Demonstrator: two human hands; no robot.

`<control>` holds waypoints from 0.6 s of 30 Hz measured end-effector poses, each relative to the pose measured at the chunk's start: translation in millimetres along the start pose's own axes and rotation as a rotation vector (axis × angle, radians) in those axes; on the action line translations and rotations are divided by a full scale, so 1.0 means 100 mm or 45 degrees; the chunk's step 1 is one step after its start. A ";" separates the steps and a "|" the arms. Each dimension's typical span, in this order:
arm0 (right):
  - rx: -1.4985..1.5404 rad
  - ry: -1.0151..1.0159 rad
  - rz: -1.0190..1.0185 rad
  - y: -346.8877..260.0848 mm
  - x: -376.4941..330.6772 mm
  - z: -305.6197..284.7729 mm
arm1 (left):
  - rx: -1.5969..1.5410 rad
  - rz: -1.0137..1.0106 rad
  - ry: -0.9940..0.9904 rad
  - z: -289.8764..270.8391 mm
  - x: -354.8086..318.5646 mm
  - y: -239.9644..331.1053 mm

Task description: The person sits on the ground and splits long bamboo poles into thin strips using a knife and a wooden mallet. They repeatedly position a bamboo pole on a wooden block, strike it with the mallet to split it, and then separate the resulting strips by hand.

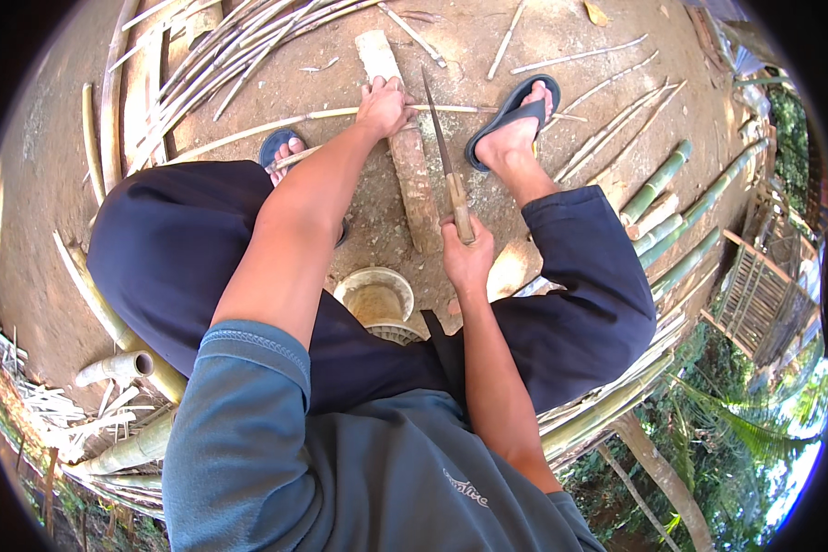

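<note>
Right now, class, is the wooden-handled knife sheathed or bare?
Bare: the right hand grips the wooden-handled knife, its dark blade visible along its length.

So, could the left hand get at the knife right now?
Probably yes: the knife, in the right hand, looks close, with nothing visible between, though the left hand appears to be holding a stick.

A cane [327, 114] lay across a block [415, 189], with a bowl [374, 279] nearer, sticks [216, 69] far left and bamboo poles [658, 181] right.
</note>
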State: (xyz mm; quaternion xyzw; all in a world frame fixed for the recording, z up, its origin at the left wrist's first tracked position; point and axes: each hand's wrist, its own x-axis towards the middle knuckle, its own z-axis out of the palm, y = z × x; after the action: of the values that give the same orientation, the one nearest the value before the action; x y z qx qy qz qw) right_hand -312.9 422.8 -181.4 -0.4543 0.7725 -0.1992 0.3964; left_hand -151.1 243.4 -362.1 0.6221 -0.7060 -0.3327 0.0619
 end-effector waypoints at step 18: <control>0.158 -0.067 0.180 -0.03 0.22 -0.19 | 0.303 0.378 0.223 -0.11 0.12 -0.16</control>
State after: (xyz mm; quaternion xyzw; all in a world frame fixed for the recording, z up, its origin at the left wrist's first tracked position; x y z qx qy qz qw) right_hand -332.7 401.0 -177.2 -0.3783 0.7782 -0.2062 0.4569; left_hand -134.8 228.3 -366.7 0.5407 -0.8163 -0.1788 0.0972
